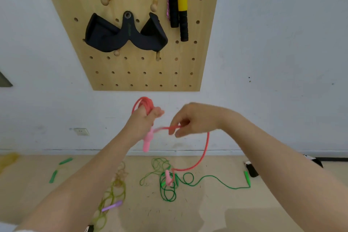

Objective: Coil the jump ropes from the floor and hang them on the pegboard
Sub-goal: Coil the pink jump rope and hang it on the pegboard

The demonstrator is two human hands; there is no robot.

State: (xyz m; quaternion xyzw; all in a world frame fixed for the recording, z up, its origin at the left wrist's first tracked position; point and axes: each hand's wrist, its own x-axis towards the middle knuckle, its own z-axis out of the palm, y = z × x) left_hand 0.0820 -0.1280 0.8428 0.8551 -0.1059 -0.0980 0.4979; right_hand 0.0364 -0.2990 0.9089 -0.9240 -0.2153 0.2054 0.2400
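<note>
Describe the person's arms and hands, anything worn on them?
Both forearms are bare, with no sleeves reaching them. The left hand and right hand wear no gloves, and no rings, watch or bracelets show. A bit of white fabric sits at the frame's bottom-left edge, possibly clothing.

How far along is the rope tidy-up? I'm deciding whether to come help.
Done: one yellow-and-black-handled rope hangs on the wooden pegboard. In hand: the left hand grips pink rope coils while the right hand pinches the next loop; its far pink handle is on the floor. Left: the green rope and the yellowish rope.
</note>
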